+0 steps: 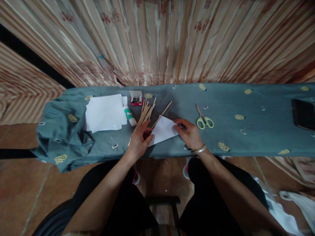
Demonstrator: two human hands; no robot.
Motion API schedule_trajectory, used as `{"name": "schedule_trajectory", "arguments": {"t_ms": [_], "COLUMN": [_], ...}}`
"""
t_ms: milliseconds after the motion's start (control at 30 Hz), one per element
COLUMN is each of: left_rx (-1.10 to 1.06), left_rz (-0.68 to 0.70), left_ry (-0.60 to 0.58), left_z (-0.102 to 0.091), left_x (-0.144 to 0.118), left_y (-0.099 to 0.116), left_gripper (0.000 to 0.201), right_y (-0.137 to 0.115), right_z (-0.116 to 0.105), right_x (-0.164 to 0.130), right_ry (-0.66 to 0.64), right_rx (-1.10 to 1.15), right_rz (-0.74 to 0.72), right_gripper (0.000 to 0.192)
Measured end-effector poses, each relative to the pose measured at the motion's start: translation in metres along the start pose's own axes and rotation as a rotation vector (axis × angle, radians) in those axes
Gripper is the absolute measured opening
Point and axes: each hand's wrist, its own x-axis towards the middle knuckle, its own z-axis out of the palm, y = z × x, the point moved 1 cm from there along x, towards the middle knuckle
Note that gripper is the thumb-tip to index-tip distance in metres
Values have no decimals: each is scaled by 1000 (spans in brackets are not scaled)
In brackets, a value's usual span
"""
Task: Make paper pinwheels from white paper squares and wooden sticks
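Note:
A folded piece of white paper (164, 129), roughly triangular, is between my two hands above the front part of the cloth. My left hand (140, 139) grips its lower left corner between thumb and fingers. On the opposite side, my right hand (188, 132) pinches the right corner. Just beyond my left fingers lies a bundle of thin wooden sticks (147, 111); one separate stick (166, 108) pokes out from behind the paper. Scissors with green handles (204, 120) rest to the right of my right hand.
A stack of white paper (104, 113) lies at the left, beside a green-and-white glue stick (130, 116) and an open small red box (136, 98) of dark bits. A dark phone-like object (304, 113) is far right. Bunched cloth (66, 131) covers the left end; a curtain (157, 42) hangs behind.

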Motion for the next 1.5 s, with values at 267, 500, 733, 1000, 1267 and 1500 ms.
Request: {"name": "schedule_trajectory", "arguments": {"t_ms": [267,500,733,1000,1267,1500], "left_rx": [-57,-73,-180,-272,-212,-101], "left_rz": [-20,-34,-80,-131,-120,-93], "left_ry": [31,43,78,32,-23,-38], "left_z": [6,5,5,6,13,16], "left_x": [3,5,11,13,14,17], "left_y": [-1,-2,2,4,10,13], "left_gripper": [55,54,48,54,58,35], "right_y": [-2,-2,4,9,2,-7], "right_z": [-2,-3,-13,-19,-15,-14], "right_x": [1,3,10,13,10,5], "right_ry": [11,-16,-61,-48,-73,-135], "right_rx": [-1,85,247,294,340,298], "right_rz": [19,25,-21,37,24,-26], "right_gripper": [16,13,11,12,12,15]}}
